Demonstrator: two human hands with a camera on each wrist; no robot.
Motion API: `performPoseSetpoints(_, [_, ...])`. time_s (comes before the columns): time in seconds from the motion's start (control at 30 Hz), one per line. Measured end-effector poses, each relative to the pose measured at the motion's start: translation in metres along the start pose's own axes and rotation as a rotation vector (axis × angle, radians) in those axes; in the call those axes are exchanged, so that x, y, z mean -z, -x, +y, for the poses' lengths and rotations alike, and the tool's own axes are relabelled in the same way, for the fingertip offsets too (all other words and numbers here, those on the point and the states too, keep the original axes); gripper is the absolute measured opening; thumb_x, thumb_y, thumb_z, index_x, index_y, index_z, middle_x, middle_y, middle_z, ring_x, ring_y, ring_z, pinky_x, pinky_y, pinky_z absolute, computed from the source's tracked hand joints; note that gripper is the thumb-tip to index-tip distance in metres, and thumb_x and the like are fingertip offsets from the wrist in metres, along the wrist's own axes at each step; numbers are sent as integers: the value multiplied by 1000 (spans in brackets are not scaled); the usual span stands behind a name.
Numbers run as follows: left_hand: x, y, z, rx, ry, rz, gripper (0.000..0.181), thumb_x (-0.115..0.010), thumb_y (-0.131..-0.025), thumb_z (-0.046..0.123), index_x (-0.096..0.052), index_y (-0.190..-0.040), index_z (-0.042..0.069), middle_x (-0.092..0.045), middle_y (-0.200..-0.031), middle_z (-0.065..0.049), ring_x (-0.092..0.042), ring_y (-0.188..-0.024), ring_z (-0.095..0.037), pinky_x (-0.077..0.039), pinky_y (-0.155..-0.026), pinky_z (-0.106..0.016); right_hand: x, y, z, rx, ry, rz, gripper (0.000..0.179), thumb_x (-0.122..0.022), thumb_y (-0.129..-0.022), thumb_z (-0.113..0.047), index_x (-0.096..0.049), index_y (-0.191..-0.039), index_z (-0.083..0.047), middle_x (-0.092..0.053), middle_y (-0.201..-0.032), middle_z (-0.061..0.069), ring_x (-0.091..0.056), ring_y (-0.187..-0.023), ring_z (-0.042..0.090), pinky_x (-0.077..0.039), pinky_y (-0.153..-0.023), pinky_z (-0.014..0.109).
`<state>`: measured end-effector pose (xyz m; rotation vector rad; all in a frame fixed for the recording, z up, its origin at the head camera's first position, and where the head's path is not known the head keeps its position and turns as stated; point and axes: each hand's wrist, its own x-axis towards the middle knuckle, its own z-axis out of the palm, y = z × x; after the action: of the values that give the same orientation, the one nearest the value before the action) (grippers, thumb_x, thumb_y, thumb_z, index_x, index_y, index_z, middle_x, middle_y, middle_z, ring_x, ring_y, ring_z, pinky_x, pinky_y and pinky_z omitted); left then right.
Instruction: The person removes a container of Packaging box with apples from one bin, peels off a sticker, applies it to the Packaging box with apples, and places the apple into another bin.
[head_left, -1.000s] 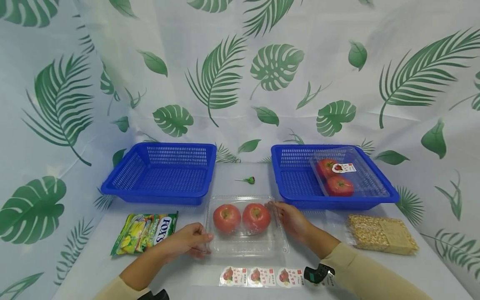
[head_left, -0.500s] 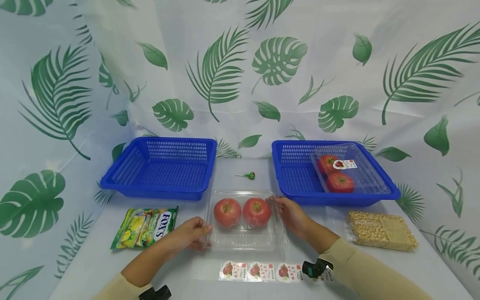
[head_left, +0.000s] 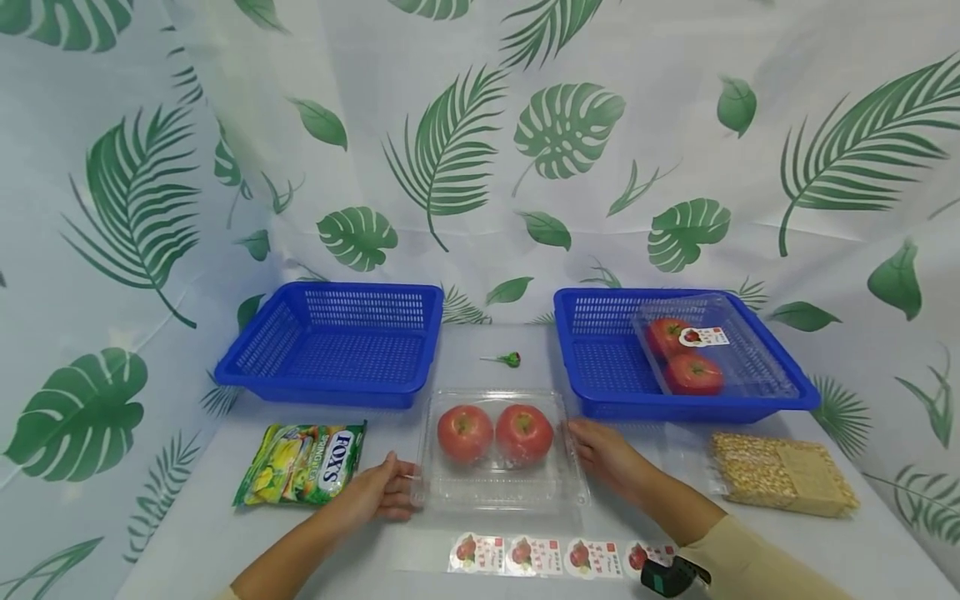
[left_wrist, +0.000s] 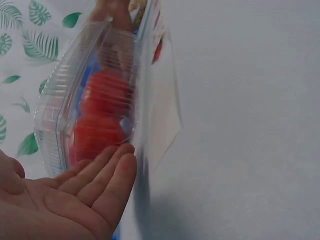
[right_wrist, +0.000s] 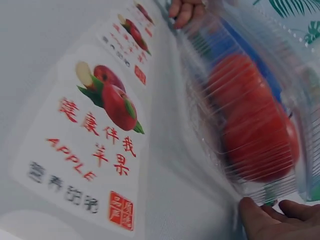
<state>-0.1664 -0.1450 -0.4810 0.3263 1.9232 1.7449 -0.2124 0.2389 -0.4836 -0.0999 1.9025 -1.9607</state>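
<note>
A clear plastic clamshell box (head_left: 498, 493), lid down, lies in the middle of the table with two red apples (head_left: 465, 433) inside. My left hand (head_left: 384, 492) is at its left side, fingers extended with the tips at the wall; the left wrist view shows the palm (left_wrist: 65, 205) spread beside the plastic. At the right side is my right hand (head_left: 611, 457), fingertips against the box edge and not curled round it. In the right wrist view, the thumb (right_wrist: 252, 215) lies by the box's corner. A strip of apple stickers (head_left: 534, 556) lies in front of the box.
Two blue plastic baskets stand behind: the left basket (head_left: 322, 387) and the right basket (head_left: 600, 400), which holds another labelled box of apples (head_left: 693, 375). A lollipop (head_left: 512, 359) lies between them. A Fox's candy bag (head_left: 300, 467) is left; a bag of corn kernels (head_left: 783, 475) is right.
My left fingers have straightened from their hold on the box's edge. My right hand has slid down from the box's upper right corner along its side. The box stays on the table.
</note>
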Motion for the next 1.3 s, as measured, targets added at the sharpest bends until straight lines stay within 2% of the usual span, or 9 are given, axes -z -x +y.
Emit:
performPoseSetpoints(0.1, [2, 6, 1, -23, -156, -34, 53, -38, -107, 29, -42, -133, -17, -59, -122, -28, -59, -112, -39, -49, -93, -48, 0, 12, -3, -22, 96, -1, 68, -43, -104, -32, -20, -144, 18, -25, -150, 32, -29, -137, 44, -31, -110, 48])
performPoseSetpoints(0.2, [1, 14, 0, -35, -424, -38, 46, -58, -98, 25, -54, -129, -9, -64, -119, -18, -59, -112, -35, -47, -94, -50, 0, 26, -2, -39, 155, -26, 68, -46, -103, -33, -26, -140, 21, -41, -141, 31, -45, -128, 40, -43, -102, 43])
performPoseSetpoints(0.37, [-15, 20, -4, -29, -877, -27, 51, -76, -81, 42, -67, -118, 7, -65, -115, 0, -58, -111, -24, -47, -95, -48, 2, 48, 5, -115, 109, -76, 59, -53, -101, -26, -39, -133, 21, -61, -120, 17, -60, -107, 21, -50, -92, 36])
performPoseSetpoints(0.47, [-27, 21, -4, -27, -1042, -24, 54, -80, -74, 48, -69, -115, 14, -60, -110, 7, -57, -104, -17, -48, -93, -44, 2, 58, 8, -142, 127, -86, 48, -58, -98, -22, -49, -125, 17, -63, -114, 10, -62, -102, 20, -51, -90, 37])
performPoseSetpoints(0.53, [-32, 20, -3, -18, -1098, -21, 56, -82, -71, 48, -68, -115, 15, -58, -107, 7, -57, -98, -15, -49, -90, -43, 2, 63, 9, -131, 163, -97, 43, -60, -96, -20, -55, -121, 14, -65, -113, 11, -62, -103, 23, -52, -90, 39])
performPoseSetpoints(0.73, [-41, 17, -2, 26, -1091, -23, 42, -85, -72, 39, -65, -102, 17, -58, -89, 11, -54, -81, -8, -51, -79, -39, 3, 76, 10, -115, 193, -183, 42, -53, -102, -26, -61, -115, 12, -67, -110, 18, -65, -101, 30, -53, -87, 40])
performPoseSetpoints(0.93, [-44, 15, 0, 23, -1033, -64, 32, -80, -76, 42, -63, -94, 22, -56, -81, 16, -52, -74, -5, -50, -71, -35, -5, 85, 10, -87, 289, -295, 36, -57, -99, -26, -70, -90, 7, -70, -86, 17, -64, -69, 17, -54, -58, 28])
performPoseSetpoints(1.13, [-44, 7, -2, -46, -778, -146, 25, -78, -81, 41, -60, -87, 24, -56, -76, 16, -50, -71, -4, -45, -66, -27, -31, 89, 12, 9, 266, -388, 25, -64, -94, -15, -69, -94, 9, -70, -83, 15, -66, -68, 16, -56, -57, 29])
performPoseSetpoints(1.3, [-49, 2, -3, -93, -584, -188, 24, -80, -79, 33, -62, -88, 21, -57, -77, 13, -50, -74, -5, -43, -69, -25, -56, 93, 10, 126, 250, -359, 20, -65, -94, -11, -68, -100, 7, -70, -88, 20, -67, -72, 15, -58, -60, 34])
